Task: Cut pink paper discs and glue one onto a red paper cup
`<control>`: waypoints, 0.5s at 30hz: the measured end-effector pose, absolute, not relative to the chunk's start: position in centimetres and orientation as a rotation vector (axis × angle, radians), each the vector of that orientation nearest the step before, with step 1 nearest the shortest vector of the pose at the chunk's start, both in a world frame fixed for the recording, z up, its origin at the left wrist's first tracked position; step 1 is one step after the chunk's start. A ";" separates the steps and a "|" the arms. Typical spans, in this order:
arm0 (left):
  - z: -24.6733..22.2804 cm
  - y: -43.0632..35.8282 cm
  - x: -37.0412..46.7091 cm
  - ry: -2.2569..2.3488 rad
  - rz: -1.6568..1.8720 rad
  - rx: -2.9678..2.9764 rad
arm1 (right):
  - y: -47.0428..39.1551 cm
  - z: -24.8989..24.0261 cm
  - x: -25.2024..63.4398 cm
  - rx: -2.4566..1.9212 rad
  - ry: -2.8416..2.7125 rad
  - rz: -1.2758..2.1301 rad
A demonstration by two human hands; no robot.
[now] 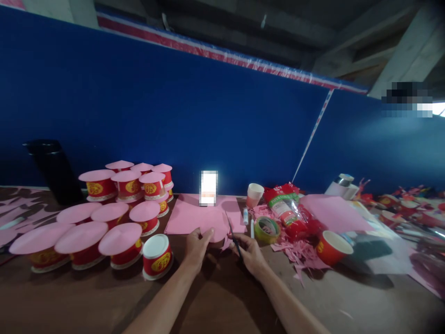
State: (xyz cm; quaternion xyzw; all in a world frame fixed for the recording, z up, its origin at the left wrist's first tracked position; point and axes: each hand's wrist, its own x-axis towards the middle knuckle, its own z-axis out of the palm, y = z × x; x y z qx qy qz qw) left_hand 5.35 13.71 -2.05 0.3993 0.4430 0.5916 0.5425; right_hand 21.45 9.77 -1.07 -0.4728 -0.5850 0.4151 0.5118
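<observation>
Scissors (233,234) in right hand (251,254) apparently point away, tips leaning left.

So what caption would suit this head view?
Left hand steadies pink paper while right hand holds scissors, beside paper-topped red cups.

Blue wall (194,106) behind brown table (222,297)

Pink-lidded red cups (104,218) are crowding the lower left; a tape roll (266,229) is lying right of centre on the counter (215,297).
</observation>
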 end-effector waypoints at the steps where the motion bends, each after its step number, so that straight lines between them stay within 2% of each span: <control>1: -2.1 13.7 5.3 1.058 1.408 0.953 | 9.8 -1.1 21.4 -1.134 -1.407 0.999; 15: -2.1 13.8 5.1 1.097 1.375 1.045 | 9.9 -1.1 21.4 -1.156 -1.410 0.981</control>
